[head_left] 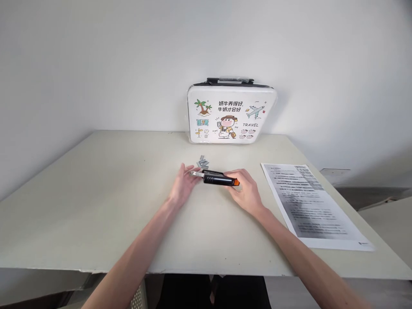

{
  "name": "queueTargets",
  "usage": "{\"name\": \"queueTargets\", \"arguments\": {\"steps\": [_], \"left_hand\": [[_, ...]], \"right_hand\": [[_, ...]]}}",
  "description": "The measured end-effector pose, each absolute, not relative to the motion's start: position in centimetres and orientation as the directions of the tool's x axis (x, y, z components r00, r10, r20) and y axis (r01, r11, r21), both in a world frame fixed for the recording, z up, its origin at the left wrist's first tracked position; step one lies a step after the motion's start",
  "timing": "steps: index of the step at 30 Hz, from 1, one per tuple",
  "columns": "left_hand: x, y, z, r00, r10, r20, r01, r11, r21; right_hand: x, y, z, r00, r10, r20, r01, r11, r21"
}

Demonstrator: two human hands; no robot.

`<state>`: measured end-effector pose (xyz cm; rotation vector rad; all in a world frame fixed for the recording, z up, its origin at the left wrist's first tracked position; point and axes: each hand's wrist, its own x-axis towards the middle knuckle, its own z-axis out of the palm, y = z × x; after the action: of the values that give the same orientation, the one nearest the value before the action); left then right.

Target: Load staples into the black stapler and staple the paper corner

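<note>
My right hand [246, 189] is closed around the orange-tipped end of a black stapler [216, 178], which lies sideways in the air above the table. Its metal end points left, towards my left hand [184, 184]. That hand is open, palm up, with its fingers stretched out behind the metal end; whether they touch it I cannot tell. Just beyond the stapler a small loose pile of grey staple strips [202, 163] rests on the table.
A white travel case [231, 113] with cartoon prints and a black handle stands against the wall at the back of the pale table [96, 193]. A printed sheet of paper [317, 206] lies to the right. The table's front edge runs below my forearms.
</note>
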<state>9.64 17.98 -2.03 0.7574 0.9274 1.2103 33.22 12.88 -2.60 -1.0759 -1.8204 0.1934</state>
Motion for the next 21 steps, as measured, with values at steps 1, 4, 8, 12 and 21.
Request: {"name": "queueTargets", "arguments": {"steps": [1, 4, 8, 12, 21], "left_hand": [[9.6, 17.9, -2.0, 0.156, 0.962, -0.223, -0.458, 0.271, 0.847], [9.7, 17.6, -2.0, 0.299, 0.912, -0.28, -0.484, 0.398, 0.779], [9.7, 17.5, -2.0, 0.317, 0.901, -0.298, -0.538, 0.429, 0.726], [9.7, 17.8, -2.1, 0.279, 0.913, -0.296, -0.568, 0.406, 0.716], [9.4, 17.9, -2.5, 0.33, 0.921, -0.207, -0.519, 0.36, 0.775]], "right_hand": [[33.0, 12.7, -2.6, -0.153, 0.69, 0.708, 0.595, 0.636, -0.492], [32.3, 12.4, -2.7, -0.234, 0.56, 0.795, 0.628, 0.711, -0.316], [31.8, 12.3, -2.7, -0.263, 0.503, 0.823, 0.663, 0.714, -0.225], [31.8, 12.2, -2.4, -0.252, 0.515, 0.82, 0.677, 0.699, -0.231], [31.9, 12.4, -2.5, -0.264, 0.454, 0.851, 0.709, 0.689, -0.148]]}}
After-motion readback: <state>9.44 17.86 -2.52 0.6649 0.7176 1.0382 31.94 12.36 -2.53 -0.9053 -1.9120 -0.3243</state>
